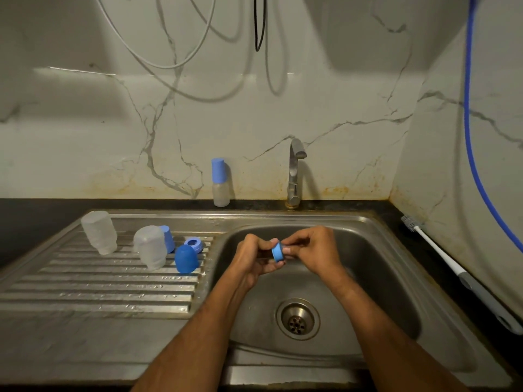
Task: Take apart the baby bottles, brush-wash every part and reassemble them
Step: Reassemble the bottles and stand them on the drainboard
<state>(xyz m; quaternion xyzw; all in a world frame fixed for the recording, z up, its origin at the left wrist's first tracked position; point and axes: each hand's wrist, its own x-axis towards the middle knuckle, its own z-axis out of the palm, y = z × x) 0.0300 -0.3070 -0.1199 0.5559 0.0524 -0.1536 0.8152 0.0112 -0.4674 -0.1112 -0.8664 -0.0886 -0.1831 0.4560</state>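
Blue ring (278, 252) sat pinched between my left hand (254, 257) and right hand (311, 250); it looked light, stiff and wet-slippery, so I'd grip its rim.

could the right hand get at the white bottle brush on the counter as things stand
Probably not straight away: the right hand and the left hand both pinch a blue plastic screw ring. Otherwise nothing blocks the white bottle brush lying on the right-side counter.

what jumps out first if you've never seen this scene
Two hands over the sink basin, left hand and right hand, gripping a blue ring between them. On the drainboard to the left stand two upturned clear bottles and blue caps.
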